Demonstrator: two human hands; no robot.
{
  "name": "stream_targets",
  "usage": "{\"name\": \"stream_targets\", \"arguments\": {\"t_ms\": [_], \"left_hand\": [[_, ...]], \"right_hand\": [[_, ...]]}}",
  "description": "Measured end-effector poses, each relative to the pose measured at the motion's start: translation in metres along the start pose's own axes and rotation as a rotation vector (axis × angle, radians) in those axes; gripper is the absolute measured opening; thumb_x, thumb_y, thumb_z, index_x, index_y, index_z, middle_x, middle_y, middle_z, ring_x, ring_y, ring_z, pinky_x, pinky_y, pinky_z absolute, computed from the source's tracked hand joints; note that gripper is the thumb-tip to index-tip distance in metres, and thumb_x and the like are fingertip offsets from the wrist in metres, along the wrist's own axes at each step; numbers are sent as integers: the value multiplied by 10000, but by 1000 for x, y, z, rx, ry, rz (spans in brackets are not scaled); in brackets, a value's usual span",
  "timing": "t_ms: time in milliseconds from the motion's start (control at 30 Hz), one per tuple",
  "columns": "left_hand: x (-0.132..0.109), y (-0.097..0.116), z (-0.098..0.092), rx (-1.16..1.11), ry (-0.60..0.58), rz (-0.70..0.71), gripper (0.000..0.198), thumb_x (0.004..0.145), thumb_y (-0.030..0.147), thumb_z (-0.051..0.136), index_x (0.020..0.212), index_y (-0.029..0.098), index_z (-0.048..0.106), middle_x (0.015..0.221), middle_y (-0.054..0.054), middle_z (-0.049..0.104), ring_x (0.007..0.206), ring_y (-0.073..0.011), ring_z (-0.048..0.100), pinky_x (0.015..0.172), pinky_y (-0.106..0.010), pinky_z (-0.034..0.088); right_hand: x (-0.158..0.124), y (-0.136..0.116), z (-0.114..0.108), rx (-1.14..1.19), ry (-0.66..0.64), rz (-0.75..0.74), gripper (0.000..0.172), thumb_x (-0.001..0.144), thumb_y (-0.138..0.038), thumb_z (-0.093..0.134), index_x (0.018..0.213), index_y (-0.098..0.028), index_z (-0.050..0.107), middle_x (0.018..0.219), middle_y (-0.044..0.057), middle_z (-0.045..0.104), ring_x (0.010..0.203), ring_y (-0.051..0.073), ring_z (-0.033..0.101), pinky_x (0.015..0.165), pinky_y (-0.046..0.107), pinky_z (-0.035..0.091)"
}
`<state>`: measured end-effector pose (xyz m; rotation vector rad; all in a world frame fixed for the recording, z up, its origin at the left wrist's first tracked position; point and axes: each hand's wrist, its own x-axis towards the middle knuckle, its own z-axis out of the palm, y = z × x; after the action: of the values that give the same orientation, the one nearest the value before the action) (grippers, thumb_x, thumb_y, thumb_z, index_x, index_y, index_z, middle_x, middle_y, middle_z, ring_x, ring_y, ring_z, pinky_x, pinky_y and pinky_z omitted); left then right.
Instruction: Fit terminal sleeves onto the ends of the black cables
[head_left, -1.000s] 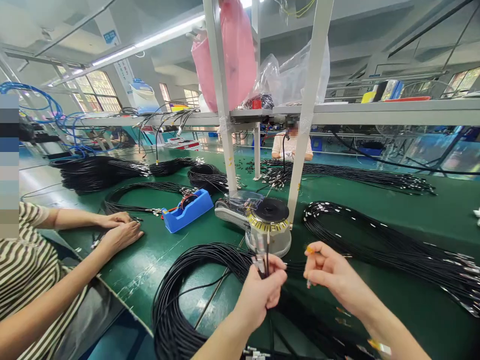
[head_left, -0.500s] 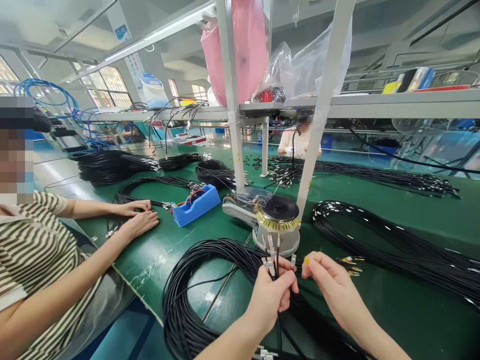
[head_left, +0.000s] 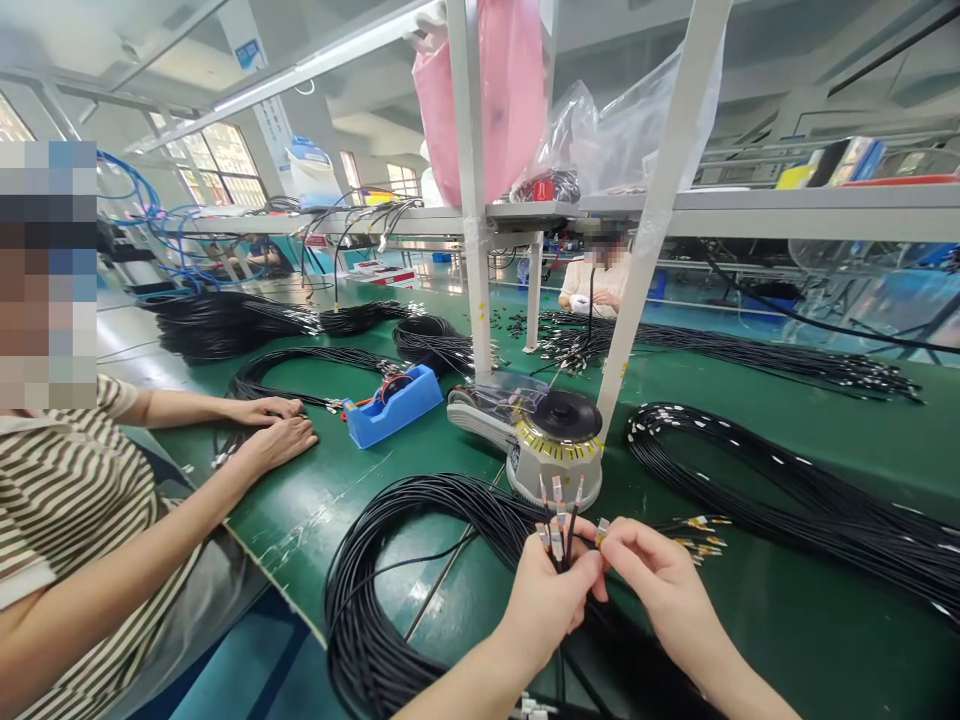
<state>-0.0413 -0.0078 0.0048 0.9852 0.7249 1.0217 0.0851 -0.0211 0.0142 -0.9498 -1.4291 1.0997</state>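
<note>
My left hand (head_left: 544, 605) is closed round several black cables (head_left: 571, 530), whose silver-tipped ends stick up above the fingers. One cable end with a silver connector (head_left: 603, 526) leans out to the right. At that end my right hand (head_left: 664, 580) pinches a small piece of yellow tape (head_left: 599, 539), its fingertips close against the left fingers. Just beyond the hands stands a round tape dispenser (head_left: 555, 475) with yellow pieces fanned round its black top. A large coil of black cable (head_left: 349, 600) lies on the table to the left and under my hands.
On the green table (head_left: 300, 530), a blue tape holder (head_left: 394, 410) stands left of the dispenser. A looped cable bundle (head_left: 720, 490) lies at right, with yellow-marked ends nearby. A co-worker's hands (head_left: 277, 430) rest at left. Shelf posts (head_left: 637, 270) rise behind the dispenser.
My right hand has moved left with the yellow tape, from apart to the connector of the outlying cable. My left hand has shifted slightly right in view, still holding the cables.
</note>
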Motion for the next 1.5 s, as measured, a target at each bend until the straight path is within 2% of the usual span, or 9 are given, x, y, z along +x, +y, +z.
{"name": "stream_targets", "arguments": {"t_ms": [467, 633, 733, 900, 1033, 1167, 1333, 1433, 1500], "left_hand": [[-1, 1, 0, 16, -12, -12, 359, 663, 392, 638, 869, 129, 508, 457, 44, 509, 274, -15, 260, 267, -144, 180], [0, -1, -2, 41, -23, 1, 326, 693, 395, 623, 852, 139, 497, 443, 46, 515, 266, -17, 266, 267, -142, 179], [0, -1, 0, 48, 24, 32, 315, 698, 409, 621, 791, 139, 489, 409, 49, 495, 258, -21, 275, 266, -142, 161], [0, -1, 0, 30, 88, 123, 281, 756, 399, 562, 736, 130, 483, 375, 61, 442, 266, -12, 241, 277, -138, 158], [-1, -3, -5, 8, 75, 145, 243, 788, 375, 530, 822, 154, 437, 428, 66, 469, 279, -13, 245, 286, -135, 163], [1, -6, -5, -38, 4, 74, 289, 717, 294, 619, 858, 166, 401, 520, 52, 519, 321, -17, 307, 315, -137, 213], [2, -8, -5, -72, 48, 86, 262, 647, 244, 669, 705, 142, 435, 572, 37, 507, 324, -5, 315, 306, -149, 213], [2, -8, -5, -93, 54, 89, 268, 587, 219, 710, 651, 126, 466, 579, 38, 491, 322, -1, 316, 299, -153, 214], [3, -8, -4, -99, 62, 76, 263, 572, 210, 718, 627, 121, 477, 570, 28, 505, 325, -5, 325, 300, -153, 215]], "right_hand": [[1, -1, -1, -31, 74, 21, 269, 824, -313, 561, 595, -181, 515, 535, -25, 525, 510, 145, 502, 524, 234, 387], [0, 0, 0, 21, 4, 39, 264, 840, -307, 544, 615, -173, 508, 550, -23, 528, 501, 148, 520, 540, 252, 396], [0, 0, 0, 7, -40, 62, 260, 846, -330, 529, 644, -167, 528, 572, -7, 551, 531, 163, 530, 552, 264, 404], [6, 13, -8, -152, -35, 84, 306, 835, -366, 522, 614, -158, 567, 543, 9, 580, 546, 167, 515, 570, 262, 395], [9, 28, -19, -101, 40, 168, 276, 806, -394, 544, 680, -154, 594, 491, -7, 562, 502, 160, 504, 566, 271, 399], [8, 24, -19, 34, 60, 119, 235, 821, -379, 546, 850, -156, 614, 568, -6, 555, 563, 161, 502, 583, 276, 400], [7, 11, -13, 200, -15, 83, 268, 810, -354, 571, 1005, -171, 586, 755, 28, 553, 652, 172, 499, 614, 300, 414], [8, 9, -12, 203, -36, 75, 249, 794, -339, 592, 988, -182, 596, 781, 26, 538, 700, 179, 499, 634, 296, 411], [9, 7, -13, 161, -49, 60, 178, 794, -330, 597, 881, -176, 614, 738, 12, 531, 668, 164, 485, 613, 274, 400]]}}
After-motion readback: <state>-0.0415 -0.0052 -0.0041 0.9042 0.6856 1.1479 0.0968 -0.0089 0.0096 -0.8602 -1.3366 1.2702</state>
